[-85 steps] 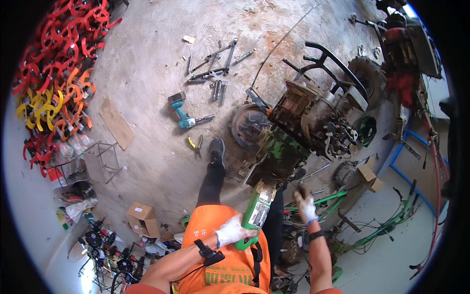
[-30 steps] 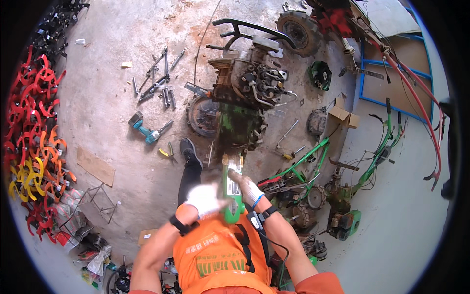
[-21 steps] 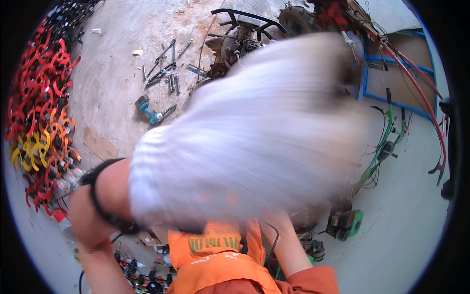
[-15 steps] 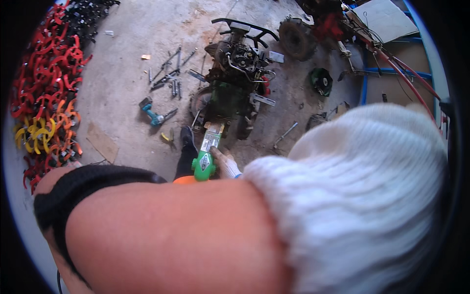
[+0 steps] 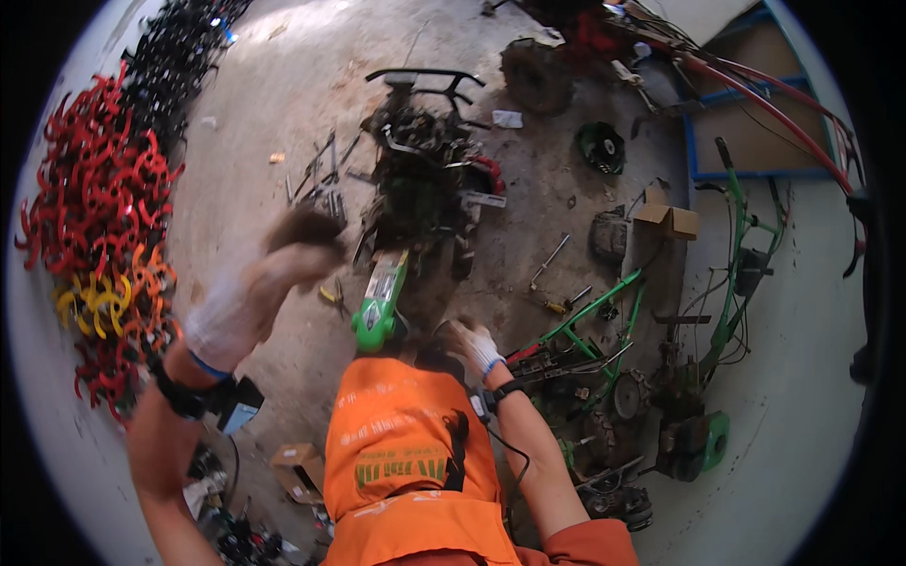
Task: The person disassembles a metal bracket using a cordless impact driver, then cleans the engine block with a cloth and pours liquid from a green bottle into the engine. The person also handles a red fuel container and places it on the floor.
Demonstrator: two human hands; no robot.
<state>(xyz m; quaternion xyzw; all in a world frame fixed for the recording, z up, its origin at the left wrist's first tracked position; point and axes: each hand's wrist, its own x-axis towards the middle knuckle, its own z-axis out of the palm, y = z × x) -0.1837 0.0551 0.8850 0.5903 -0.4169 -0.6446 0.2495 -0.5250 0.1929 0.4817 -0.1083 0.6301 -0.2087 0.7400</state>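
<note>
A small engine-driven machine (image 5: 415,141) with a black bar frame stands on the floor ahead of me. From its near end a long green housing (image 5: 379,302) with a rounded end points towards me. My left hand (image 5: 260,288), in a white glove with dark soiled fingers, is raised left of the housing. Motion smears its fingers. Yellow-handled pliers (image 5: 332,294) lie on the floor just right of it. My right hand (image 5: 470,344), also gloved, is low to the right of the housing, apart from it. Its fingers reach out leftwards, with nothing visible in them.
Piles of red (image 5: 104,170), black, orange and yellow curved blades line the left. Metal tools (image 5: 326,170) lie beyond my left hand. To the right are a green tubular frame (image 5: 590,316), an opened cardboard box (image 5: 665,219) and a long rod (image 5: 550,262). A smaller box (image 5: 300,472) sits lower left.
My left arm, which crossed close in front of the view, has swung down and left. My right hand has left the green housing and moved right. The teal power drill is now hidden.
</note>
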